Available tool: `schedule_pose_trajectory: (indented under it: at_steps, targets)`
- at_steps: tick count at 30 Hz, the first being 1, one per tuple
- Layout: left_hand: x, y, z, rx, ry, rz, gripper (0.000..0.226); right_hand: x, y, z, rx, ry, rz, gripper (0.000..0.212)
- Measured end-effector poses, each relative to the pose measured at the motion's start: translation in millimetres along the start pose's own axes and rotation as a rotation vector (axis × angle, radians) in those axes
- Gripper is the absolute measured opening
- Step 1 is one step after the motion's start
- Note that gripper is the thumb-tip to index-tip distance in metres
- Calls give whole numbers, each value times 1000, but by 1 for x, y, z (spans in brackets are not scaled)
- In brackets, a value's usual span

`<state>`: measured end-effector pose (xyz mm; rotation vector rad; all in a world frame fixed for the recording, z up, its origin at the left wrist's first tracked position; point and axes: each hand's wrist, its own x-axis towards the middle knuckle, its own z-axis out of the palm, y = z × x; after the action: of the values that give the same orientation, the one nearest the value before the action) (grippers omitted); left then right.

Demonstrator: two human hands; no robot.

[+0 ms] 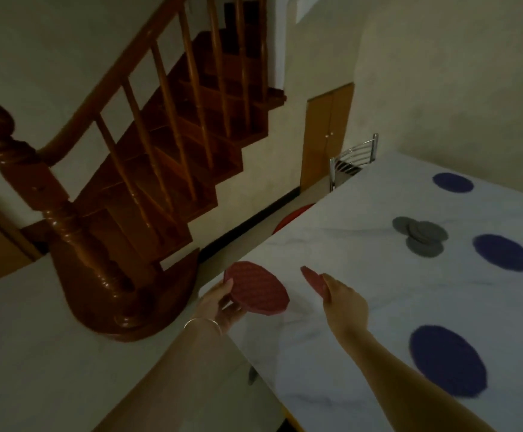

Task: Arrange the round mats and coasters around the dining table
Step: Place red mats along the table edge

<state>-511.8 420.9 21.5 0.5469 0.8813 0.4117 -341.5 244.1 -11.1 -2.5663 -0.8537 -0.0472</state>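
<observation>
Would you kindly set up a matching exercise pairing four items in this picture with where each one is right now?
Items:
1. large round red mat
2. small round red coaster
3. pile of round grey coasters
4. silver metal chair

Places:
A. at the far end of the white marble table
B. in the left hand
C. lying in a heap mid-table
D. in the right hand

Pairs: 1-B, 2-D, 3-C, 4-A

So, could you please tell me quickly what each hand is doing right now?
Left hand: holding a red mat by its edge.
Right hand: holding a second red mat, seen edge-on, above the table.
</observation>
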Motion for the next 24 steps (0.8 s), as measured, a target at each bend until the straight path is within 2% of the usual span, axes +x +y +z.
schedule_pose_trajectory:
  at_steps: [9,12,15,17,21,24]
  targets:
    - [83,29,55,157,-191,-126,20,11,8,5,-116,-21,212,33]
    - [101,23,74,228,-277,-221,22,-7,12,10,-196,8,311,39]
    - [112,19,81,286,-351,-318,30,-33,5,17,-217,110,373,39]
    - [117,17,78,341,-397,-362,29,-52,-11,23,-188,155,406,49]
    - [122,20,62,391,-398,-405,28,-76,-43,46,-156,173,460,60]
    - [128,27,44,388,-369,-413,28,-84,-63,70,-140,142,480,52]
